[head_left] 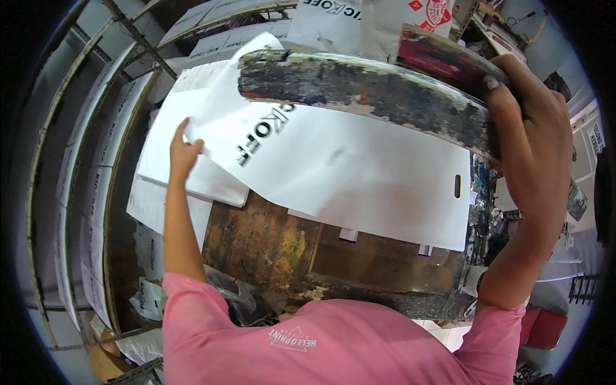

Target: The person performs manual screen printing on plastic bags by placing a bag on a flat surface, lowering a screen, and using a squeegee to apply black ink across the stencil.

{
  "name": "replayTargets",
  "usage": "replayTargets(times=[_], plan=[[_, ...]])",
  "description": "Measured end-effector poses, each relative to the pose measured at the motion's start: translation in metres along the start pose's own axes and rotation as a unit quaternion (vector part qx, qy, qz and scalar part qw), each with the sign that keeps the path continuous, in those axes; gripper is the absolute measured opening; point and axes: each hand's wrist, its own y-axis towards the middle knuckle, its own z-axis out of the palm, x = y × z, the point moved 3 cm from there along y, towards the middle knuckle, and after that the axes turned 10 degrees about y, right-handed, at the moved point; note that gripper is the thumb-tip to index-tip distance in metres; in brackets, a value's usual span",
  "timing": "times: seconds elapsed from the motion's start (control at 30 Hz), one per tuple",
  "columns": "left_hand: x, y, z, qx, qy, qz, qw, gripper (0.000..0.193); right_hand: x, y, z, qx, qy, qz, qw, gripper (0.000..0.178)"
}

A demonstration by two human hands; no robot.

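My left hand [185, 154] is at the left, its index finger and thumb apart against a stack of white bags [170, 154]. Beside it a loose white bag [372, 173] with black lettering and a cut-out handle slot lies across the bench, its left part bent up over the stack. My right hand [532, 122] is closed on the right end of a raised, paint-crusted wooden screen-printing frame [359, 86]. Under its thumb is also the end of a dark red-stained wooden piece, seemingly a squeegee [443, 58]. The frame hides part of the bag.
The stained wooden workbench [256, 237] carries a brown board [378, 260] with small pale tabs [348, 235] at the bag's near edge. Metal racks [115, 192] with white bags stand at the left. More printed bags [324, 25] lie beyond. A red seat [544, 327] is at the lower right.
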Motion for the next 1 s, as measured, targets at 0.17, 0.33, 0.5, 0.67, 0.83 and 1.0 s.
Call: replayTargets(times=[0.17, 0.33, 0.5, 0.67, 0.83, 1.0], plan=[[0.083, 0.082, -0.025, -0.030, 0.199, 0.051, 0.978, 0.085, 0.012, -0.005, -0.002, 0.063, -0.039, 0.081, 0.994, 0.051], [0.053, 0.090, -0.011, -0.074, 0.405, -0.096, 0.906, 0.103, 0.015, -0.007, 0.003, -0.018, -0.006, -0.007, 1.000, 0.044], [-0.129, -0.051, 0.009, 0.031, 0.014, 0.138, 0.990, 0.092, 0.013, -0.017, 0.008, -0.050, 0.021, 0.044, 0.998, 0.048], [-0.250, -0.201, 0.003, 0.236, -0.517, 0.091, 0.818, 0.122, 0.039, -0.064, 0.018, -0.004, 0.043, 0.053, 0.998, 0.063], [-0.232, -0.267, 0.033, 0.199, -0.291, 0.017, 0.936, 0.114, 0.043, -0.161, 0.055, 0.196, 0.092, 0.021, 0.976, 0.055], [-0.161, -0.302, 0.079, 0.198, -0.048, 0.044, 0.978, 0.104, 0.031, -0.231, 0.105, 0.302, 0.219, 0.100, 0.922, 0.040]])
